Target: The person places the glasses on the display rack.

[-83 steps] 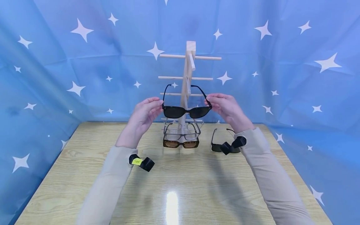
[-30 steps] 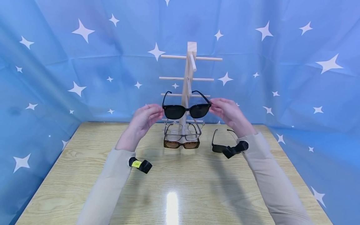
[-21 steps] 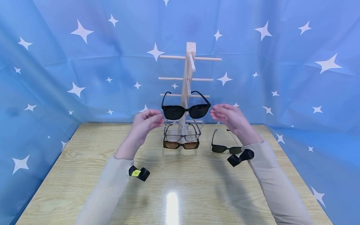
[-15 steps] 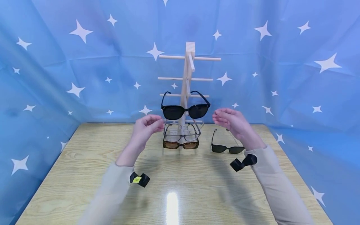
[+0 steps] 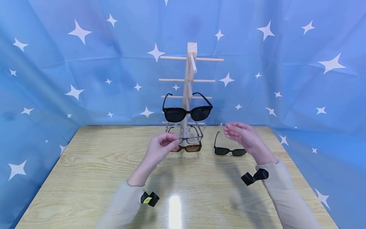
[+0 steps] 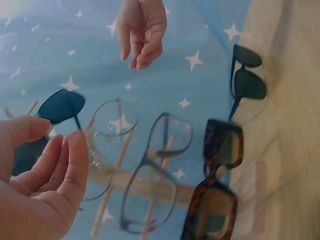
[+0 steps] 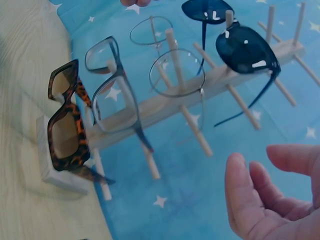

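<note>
Black sunglasses [image 5: 175, 114] hang on a wooden display stand [image 5: 192, 47], with both hands away from them. Below them on the stand are round wire-rimmed glasses [image 7: 190, 75], grey-framed glasses [image 7: 116, 102] and tortoiseshell sunglasses [image 7: 66, 132]. My left hand [image 5: 160, 149] is in front of the lower glasses, overlapping their left side in the head view; its fingers are loosely bent around nothing. Near a second pair of black sunglasses [image 5: 222, 151], which rests on the table, my right hand [image 5: 244, 139] hovers with relaxed fingers and nothing in them.
Bare pegs stick out from the stand's upper part. The wooden table [image 5: 85, 165] ends at a blue curtain [image 5: 114, 73] printed with white stars, which hangs behind it and along both sides.
Both hands have let go of the black sunglasses, which now stay on the stand. The left hand has dropped down and to the right; the right hand has moved down and further right.
</note>
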Demonstrator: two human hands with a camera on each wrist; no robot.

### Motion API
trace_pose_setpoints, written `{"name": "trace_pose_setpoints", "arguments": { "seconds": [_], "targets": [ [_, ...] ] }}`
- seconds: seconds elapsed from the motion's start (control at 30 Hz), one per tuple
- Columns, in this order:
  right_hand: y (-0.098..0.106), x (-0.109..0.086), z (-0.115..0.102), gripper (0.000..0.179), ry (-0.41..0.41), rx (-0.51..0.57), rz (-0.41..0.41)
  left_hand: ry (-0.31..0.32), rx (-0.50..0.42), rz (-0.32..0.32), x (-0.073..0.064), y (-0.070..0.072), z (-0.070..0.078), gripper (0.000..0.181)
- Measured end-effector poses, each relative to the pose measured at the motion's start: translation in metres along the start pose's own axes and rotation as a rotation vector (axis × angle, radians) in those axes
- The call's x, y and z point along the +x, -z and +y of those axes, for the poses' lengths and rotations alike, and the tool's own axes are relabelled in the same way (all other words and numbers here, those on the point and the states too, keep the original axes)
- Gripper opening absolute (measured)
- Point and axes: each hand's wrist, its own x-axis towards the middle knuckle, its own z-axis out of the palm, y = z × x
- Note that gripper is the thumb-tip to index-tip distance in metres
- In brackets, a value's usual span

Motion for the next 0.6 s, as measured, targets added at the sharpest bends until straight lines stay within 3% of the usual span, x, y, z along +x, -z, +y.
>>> {"name": "trace_pose_setpoints", "arguments": {
  "seconds": [0.23, 0.6],
  "targets": [
    [0.016, -0.006, 0.013, 0.02, 0.0, -0.053, 0.01, -0.01, 0.014, -0.065, -0.003, -0.022, -0.016, 0.012],
    [0.043, -0.015, 0.035, 0.008, -0.007, 0.002, 0.038, -0.061, 0.036, -0.12, -0.004, -0.061, -0.033, 0.012]
  ]
}}
